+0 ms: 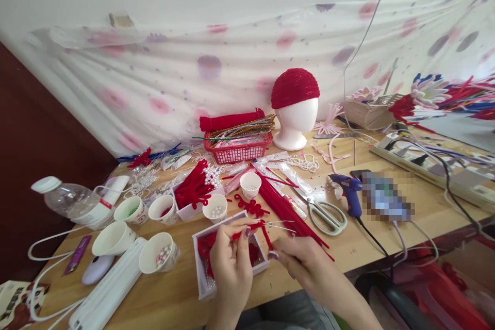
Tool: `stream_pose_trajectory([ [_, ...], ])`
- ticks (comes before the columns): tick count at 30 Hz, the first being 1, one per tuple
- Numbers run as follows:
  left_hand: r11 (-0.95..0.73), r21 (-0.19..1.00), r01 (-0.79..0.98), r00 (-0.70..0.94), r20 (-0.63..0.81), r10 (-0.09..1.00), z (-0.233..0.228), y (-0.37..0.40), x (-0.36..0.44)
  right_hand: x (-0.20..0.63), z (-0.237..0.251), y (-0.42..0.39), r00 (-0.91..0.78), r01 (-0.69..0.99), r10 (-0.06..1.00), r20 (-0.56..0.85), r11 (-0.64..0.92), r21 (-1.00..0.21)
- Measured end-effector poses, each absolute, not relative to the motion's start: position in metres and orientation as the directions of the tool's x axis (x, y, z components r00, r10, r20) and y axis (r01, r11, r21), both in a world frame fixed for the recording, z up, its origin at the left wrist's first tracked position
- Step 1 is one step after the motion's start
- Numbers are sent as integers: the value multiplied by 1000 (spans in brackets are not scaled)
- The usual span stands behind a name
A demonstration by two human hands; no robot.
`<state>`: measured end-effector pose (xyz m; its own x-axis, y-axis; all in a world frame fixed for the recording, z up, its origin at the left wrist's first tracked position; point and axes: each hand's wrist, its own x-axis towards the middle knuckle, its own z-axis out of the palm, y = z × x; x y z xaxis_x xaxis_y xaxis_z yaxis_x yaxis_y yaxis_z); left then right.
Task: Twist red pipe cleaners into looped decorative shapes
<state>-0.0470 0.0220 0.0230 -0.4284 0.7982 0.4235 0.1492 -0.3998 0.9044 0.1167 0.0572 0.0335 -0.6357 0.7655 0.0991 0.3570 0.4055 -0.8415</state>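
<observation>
My left hand [232, 260] pinches a red pipe cleaner [266, 237] between thumb and fingers, above a white box [199, 270] of red pieces. Thin bare wire ends [284, 226] stick out to the right from the held piece. My right hand [303, 260] grips the lower end of a red length that hangs from it; its fingertips are partly hidden. Just behind my hands lies a curled red pipe-cleaner piece [252, 207]. A bundle of long red pipe cleaners [276, 198] runs diagonally beyond my right hand.
Scissors [328, 217] and a blue glue gun [351, 196] lie to the right, near a power strip [425, 165]. Paper cups [154, 258] with beads and a plastic bottle [73, 201] stand left. Behind are a red basket [240, 153] and a foam head [296, 118] in a red cap.
</observation>
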Motion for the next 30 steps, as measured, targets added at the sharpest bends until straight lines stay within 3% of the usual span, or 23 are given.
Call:
stream_pose_trajectory([
  [3,-440,786,435,-245,573,782,20,24,-55,119,46,41,-630,488,769,110,502,-713],
  [7,-457,737,499,-105,574,812,24,20,-63,130,71,42,-614,514,735,286,648,-561],
  [9,-444,788,427,-76,521,850,28,15,-65,136,83,52,-596,501,711,374,693,-518],
  [11,-409,867,285,-89,449,889,32,10,-64,141,89,66,-567,471,716,408,688,-553],
  [16,-281,952,-125,-197,254,947,37,9,-57,137,70,93,-573,255,788,227,434,-864],
  [19,-238,935,-262,-304,154,940,32,16,-52,130,46,91,-513,192,845,152,286,-939],
  [26,-184,864,-468,-385,-11,923,27,32,-39,120,28,58,-495,327,866,63,253,-910],
  [30,-158,882,-443,-361,-15,933,25,34,-35,122,34,51,-536,475,844,2,304,-826],
])
